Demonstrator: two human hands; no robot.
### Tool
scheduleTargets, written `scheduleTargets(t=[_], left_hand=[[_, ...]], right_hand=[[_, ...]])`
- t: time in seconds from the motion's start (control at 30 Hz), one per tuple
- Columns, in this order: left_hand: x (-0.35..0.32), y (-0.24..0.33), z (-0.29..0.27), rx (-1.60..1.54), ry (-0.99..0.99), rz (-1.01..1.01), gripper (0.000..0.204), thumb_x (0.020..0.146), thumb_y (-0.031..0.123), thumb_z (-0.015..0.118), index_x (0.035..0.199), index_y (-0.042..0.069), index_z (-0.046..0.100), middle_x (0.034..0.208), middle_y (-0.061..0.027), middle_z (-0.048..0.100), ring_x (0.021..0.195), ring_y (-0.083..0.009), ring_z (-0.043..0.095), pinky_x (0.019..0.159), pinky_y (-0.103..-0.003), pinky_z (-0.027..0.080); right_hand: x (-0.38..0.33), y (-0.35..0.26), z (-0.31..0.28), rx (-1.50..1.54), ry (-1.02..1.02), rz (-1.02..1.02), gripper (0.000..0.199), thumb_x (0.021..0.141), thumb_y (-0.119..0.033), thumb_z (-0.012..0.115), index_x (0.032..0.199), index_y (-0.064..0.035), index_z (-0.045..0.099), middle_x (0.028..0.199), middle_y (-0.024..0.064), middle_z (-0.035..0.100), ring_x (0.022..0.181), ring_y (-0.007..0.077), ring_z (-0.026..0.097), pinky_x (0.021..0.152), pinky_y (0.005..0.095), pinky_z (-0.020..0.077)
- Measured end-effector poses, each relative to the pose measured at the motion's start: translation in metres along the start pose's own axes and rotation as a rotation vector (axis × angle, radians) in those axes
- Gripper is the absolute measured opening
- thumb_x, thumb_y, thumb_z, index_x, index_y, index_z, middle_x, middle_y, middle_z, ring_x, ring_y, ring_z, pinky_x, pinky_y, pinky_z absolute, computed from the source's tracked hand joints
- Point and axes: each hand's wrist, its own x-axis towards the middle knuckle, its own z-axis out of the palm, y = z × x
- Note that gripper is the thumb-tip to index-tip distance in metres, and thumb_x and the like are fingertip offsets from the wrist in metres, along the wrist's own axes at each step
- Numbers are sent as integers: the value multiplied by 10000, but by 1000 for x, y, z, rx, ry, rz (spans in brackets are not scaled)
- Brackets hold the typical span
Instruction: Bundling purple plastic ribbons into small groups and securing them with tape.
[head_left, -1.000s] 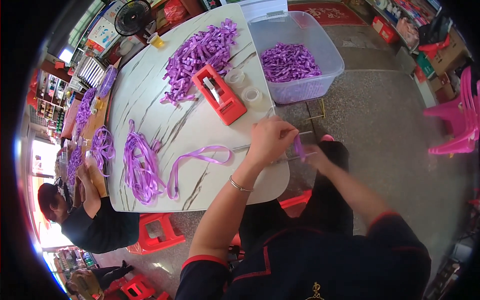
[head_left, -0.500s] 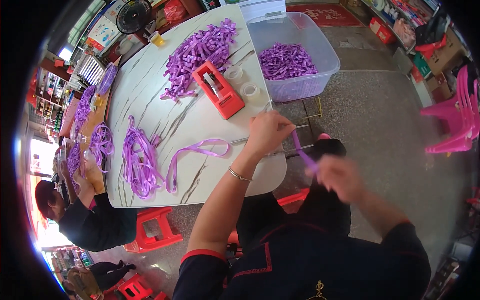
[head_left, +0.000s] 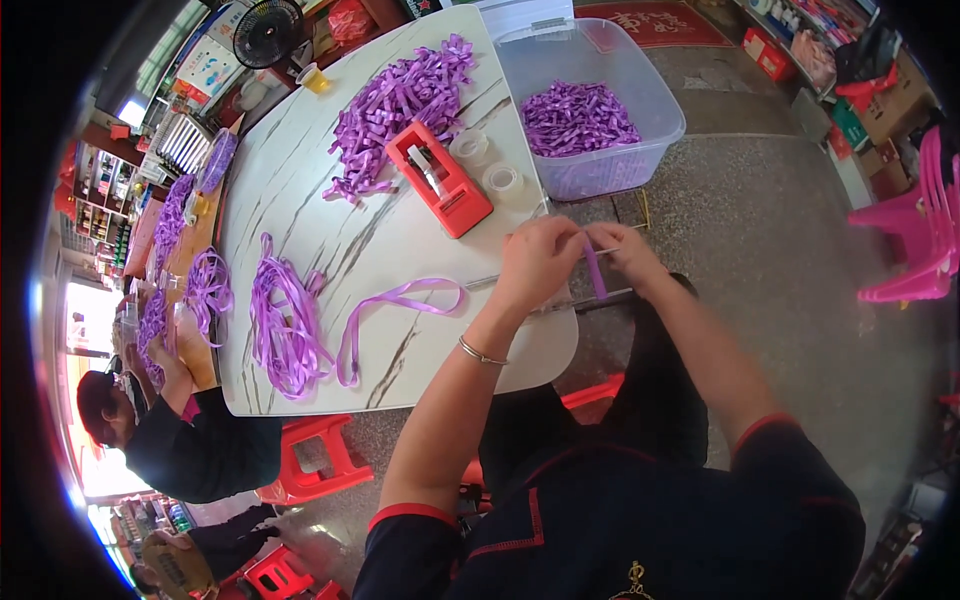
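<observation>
Just past the table's right edge, my left hand (head_left: pixel 543 262) pinches a purple ribbon (head_left: pixel 596 275). My right hand (head_left: pixel 624 254) is close beside it, fingertips closed at the top of the same ribbon, whose end hangs down between the hands. Thin metal rods (head_left: pixel 483 282) stick out from the table under my hands; whether the ribbon goes round one is hidden. A loose loop of purple ribbon (head_left: pixel 420 284) lies on the table left of my left hand. Further left lies a bundle of long purple ribbons (head_left: pixel 285 325).
Beyond my hands stand a red tape dispenser (head_left: pixel 440 180), clear tape rolls (head_left: pixel 502 180) and a heap of short purple ribbon pieces (head_left: pixel 400 110). A clear plastic bin (head_left: pixel 650 110) holds more pieces. At left, another person (head_left: pixel 200 445) sits by a wooden table. Pink chairs (head_left: pixel 915 235) stand right.
My right hand has moved up and left from below, where it was blurred along the ribbon, to meet my left hand. The ribbon's lower end now hangs free. My left hand stays nearly in place.
</observation>
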Motion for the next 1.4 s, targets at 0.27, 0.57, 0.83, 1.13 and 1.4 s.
scheduleTargets(t=[0.27, 0.57, 0.83, 1.13, 1.4], left_hand=[[0, 11, -5, 259, -129, 44, 196, 736, 287, 636, 781, 101, 675, 689, -58, 576, 671, -222, 561, 634, -373, 375], [4, 20, -10, 295, -266, -71, 197, 741, 280, 622, 792, 93, 662, 749, -90, 598, 689, -245, 568, 581, -344, 382], [-81, 42, 1, -381, 30, 18, 252, 880, 220, 471, 1014, 39, 585, 713, -54, 546, 580, -160, 482, 529, -257, 371], [-102, 51, 15, -1627, -263, -808, 317, 901, 187, 377, 1212, 128, 374, 680, 11, 412, 565, -84, 358, 503, -205, 302], [-102, 25, 17, -1990, -522, -722, 217, 868, 130, 386, 1083, 156, 389, 629, 18, 329, 556, -87, 342, 501, -213, 308]], right_hand=[[-87, 21, 36, 368, 158, 34, 148, 845, -216, 576, 878, -74, 603, 795, -6, 621, 730, 39, 559, 597, 178, 394], [-101, -7, 47, 563, 245, 115, 97, 793, -145, 644, 835, -73, 594, 755, -8, 612, 681, 64, 582, 555, 161, 409], [-99, -12, 38, 482, 106, 220, 136, 798, -190, 639, 864, -80, 595, 761, -12, 608, 671, 48, 572, 512, 151, 374], [-97, -24, 29, 380, 65, 229, 155, 803, -232, 633, 847, -92, 584, 682, -43, 543, 590, 26, 504, 492, 159, 349], [-95, -82, 7, -172, -373, 336, 297, 858, -280, 544, 704, -31, 592, 641, 1, 549, 557, 68, 501, 528, 204, 400]])
